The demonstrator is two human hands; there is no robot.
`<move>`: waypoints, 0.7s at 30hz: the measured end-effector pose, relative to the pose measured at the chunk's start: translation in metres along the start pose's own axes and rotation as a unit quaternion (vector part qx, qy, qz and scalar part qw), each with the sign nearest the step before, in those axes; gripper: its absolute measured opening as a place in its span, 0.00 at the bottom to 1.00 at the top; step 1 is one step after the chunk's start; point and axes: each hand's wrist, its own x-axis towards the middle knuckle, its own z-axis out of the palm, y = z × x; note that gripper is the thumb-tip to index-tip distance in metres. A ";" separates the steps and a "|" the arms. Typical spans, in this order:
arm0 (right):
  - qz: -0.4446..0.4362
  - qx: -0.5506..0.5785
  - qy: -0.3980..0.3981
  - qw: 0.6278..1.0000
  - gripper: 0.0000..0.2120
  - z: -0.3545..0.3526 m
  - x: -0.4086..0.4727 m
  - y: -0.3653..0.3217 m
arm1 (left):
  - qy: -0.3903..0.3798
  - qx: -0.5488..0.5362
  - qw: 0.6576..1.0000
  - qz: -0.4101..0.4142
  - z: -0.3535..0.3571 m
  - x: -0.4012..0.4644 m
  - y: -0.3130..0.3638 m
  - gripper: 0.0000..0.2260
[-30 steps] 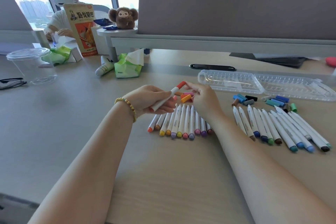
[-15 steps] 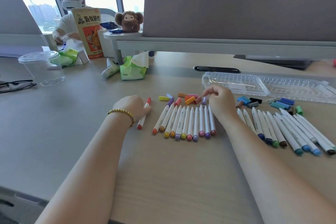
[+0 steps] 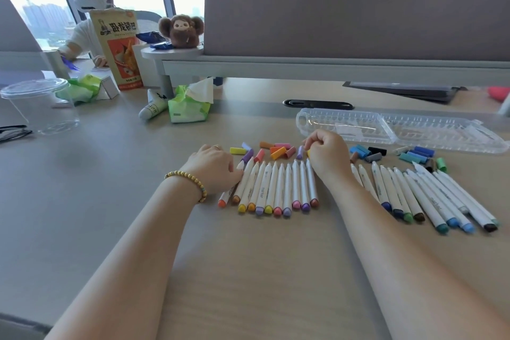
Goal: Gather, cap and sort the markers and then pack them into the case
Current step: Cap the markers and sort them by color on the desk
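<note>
A row of white markers (image 3: 276, 188) with warm-coloured ends lies mid-table, tips uncapped. My left hand (image 3: 214, 170) lies on the row's left end, fingers curled round the leftmost marker (image 3: 223, 201), whose far end it hides. Loose warm-coloured caps (image 3: 277, 149) lie just behind the row. My right hand (image 3: 327, 153) is curled among them and pinches a small yellow cap (image 3: 308, 153). A second row of markers (image 3: 430, 199) with blue, green and dark ends lies to the right, with cool-coloured caps (image 3: 416, 154) behind it. The clear plastic case (image 3: 303, 121) lies open beyond.
A tissue pack (image 3: 187, 107), a white tube (image 3: 153, 109) and a clear lidded cup (image 3: 38, 105) stand at the back left. A grey divider (image 3: 358, 14) closes the far side. Another person sits at the far left behind a snack bag (image 3: 118, 47).
My left hand set the red-capped marker down on the table, then slid right onto the row's left end. My right hand drew a cap out of the loose pile.
</note>
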 end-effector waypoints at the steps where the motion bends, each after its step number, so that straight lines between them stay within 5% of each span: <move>1: 0.001 -0.002 0.003 1.000 0.14 -0.001 0.000 0.000 | -0.003 -0.001 1.000 0.002 0.000 0.000 0.001 0.13; 15: -0.064 -0.199 -0.094 0.973 0.09 0.019 0.028 -0.008 | 0.010 -0.050 0.998 -0.033 -0.010 0.002 0.003 0.15; 21: -0.106 -0.337 -0.143 0.925 0.09 0.035 0.042 -0.016 | -0.076 -0.035 0.996 -0.041 -0.006 0.001 0.004 0.15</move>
